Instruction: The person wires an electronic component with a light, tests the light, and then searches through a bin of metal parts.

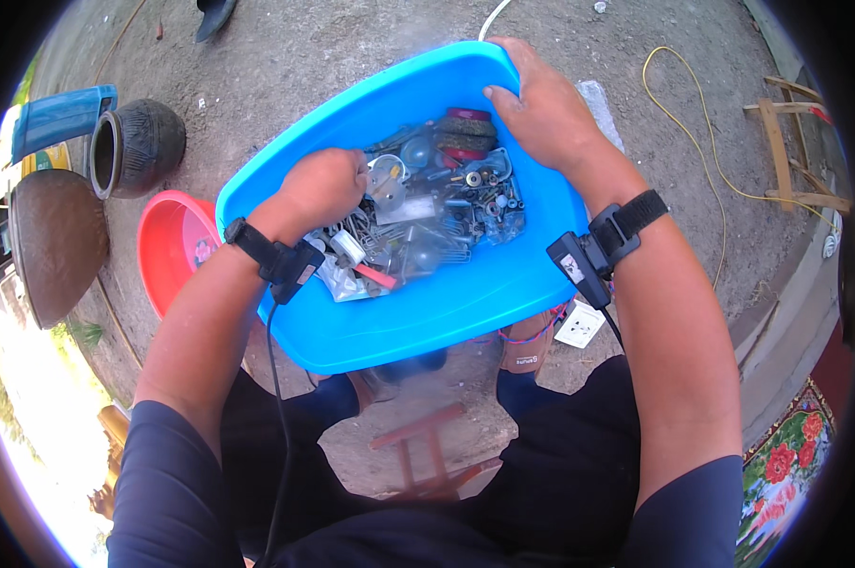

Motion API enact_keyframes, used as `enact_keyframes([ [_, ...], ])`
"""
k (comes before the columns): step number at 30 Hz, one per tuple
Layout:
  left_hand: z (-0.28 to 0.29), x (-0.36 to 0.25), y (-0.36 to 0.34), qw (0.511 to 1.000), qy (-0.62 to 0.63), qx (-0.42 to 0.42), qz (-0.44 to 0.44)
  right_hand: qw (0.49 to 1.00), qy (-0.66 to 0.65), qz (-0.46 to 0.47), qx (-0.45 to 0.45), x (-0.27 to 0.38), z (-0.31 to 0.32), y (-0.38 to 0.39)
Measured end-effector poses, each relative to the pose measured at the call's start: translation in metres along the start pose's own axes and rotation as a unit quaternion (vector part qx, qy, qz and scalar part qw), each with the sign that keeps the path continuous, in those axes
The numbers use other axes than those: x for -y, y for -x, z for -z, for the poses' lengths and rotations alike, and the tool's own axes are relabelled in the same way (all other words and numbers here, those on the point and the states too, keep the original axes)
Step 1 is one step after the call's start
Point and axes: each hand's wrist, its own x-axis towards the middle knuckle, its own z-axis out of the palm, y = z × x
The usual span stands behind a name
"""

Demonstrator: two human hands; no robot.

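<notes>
A blue plastic tub (380, 341) is tilted in front of me, holding a jumble of small metal parts, clear bags, red round pieces (467, 118), a white block (350, 246) and a red-handled item (375, 277). My left hand (321, 186) is inside it at the left, fingers curled down at the contents; what they hold is hidden. My right hand (539, 114) grips the tub's upper-right rim, thumb on the inner side. Both wrists carry black strapped devices with cables.
A red basin (158, 265), dark clay pot (153, 151), large brown vessel (53, 251) and blue object (53, 118) stand left. Right are a yellow cord, wooden frame (787, 151) and flowered mat (783, 473). A white socket strip (579, 324) lies below the tub.
</notes>
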Motion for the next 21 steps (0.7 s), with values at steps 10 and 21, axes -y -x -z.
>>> enact_keyframes([
  [10,0.006,0.006,0.005,0.999,-0.035,0.005,0.018,1.000,0.008,-0.007,0.003,0.003,0.002,0.000],
  [21,-0.013,-0.033,0.011,0.993,-0.058,-0.079,-0.061,1.000,0.014,0.015,-0.006,-0.004,0.001,0.000],
])
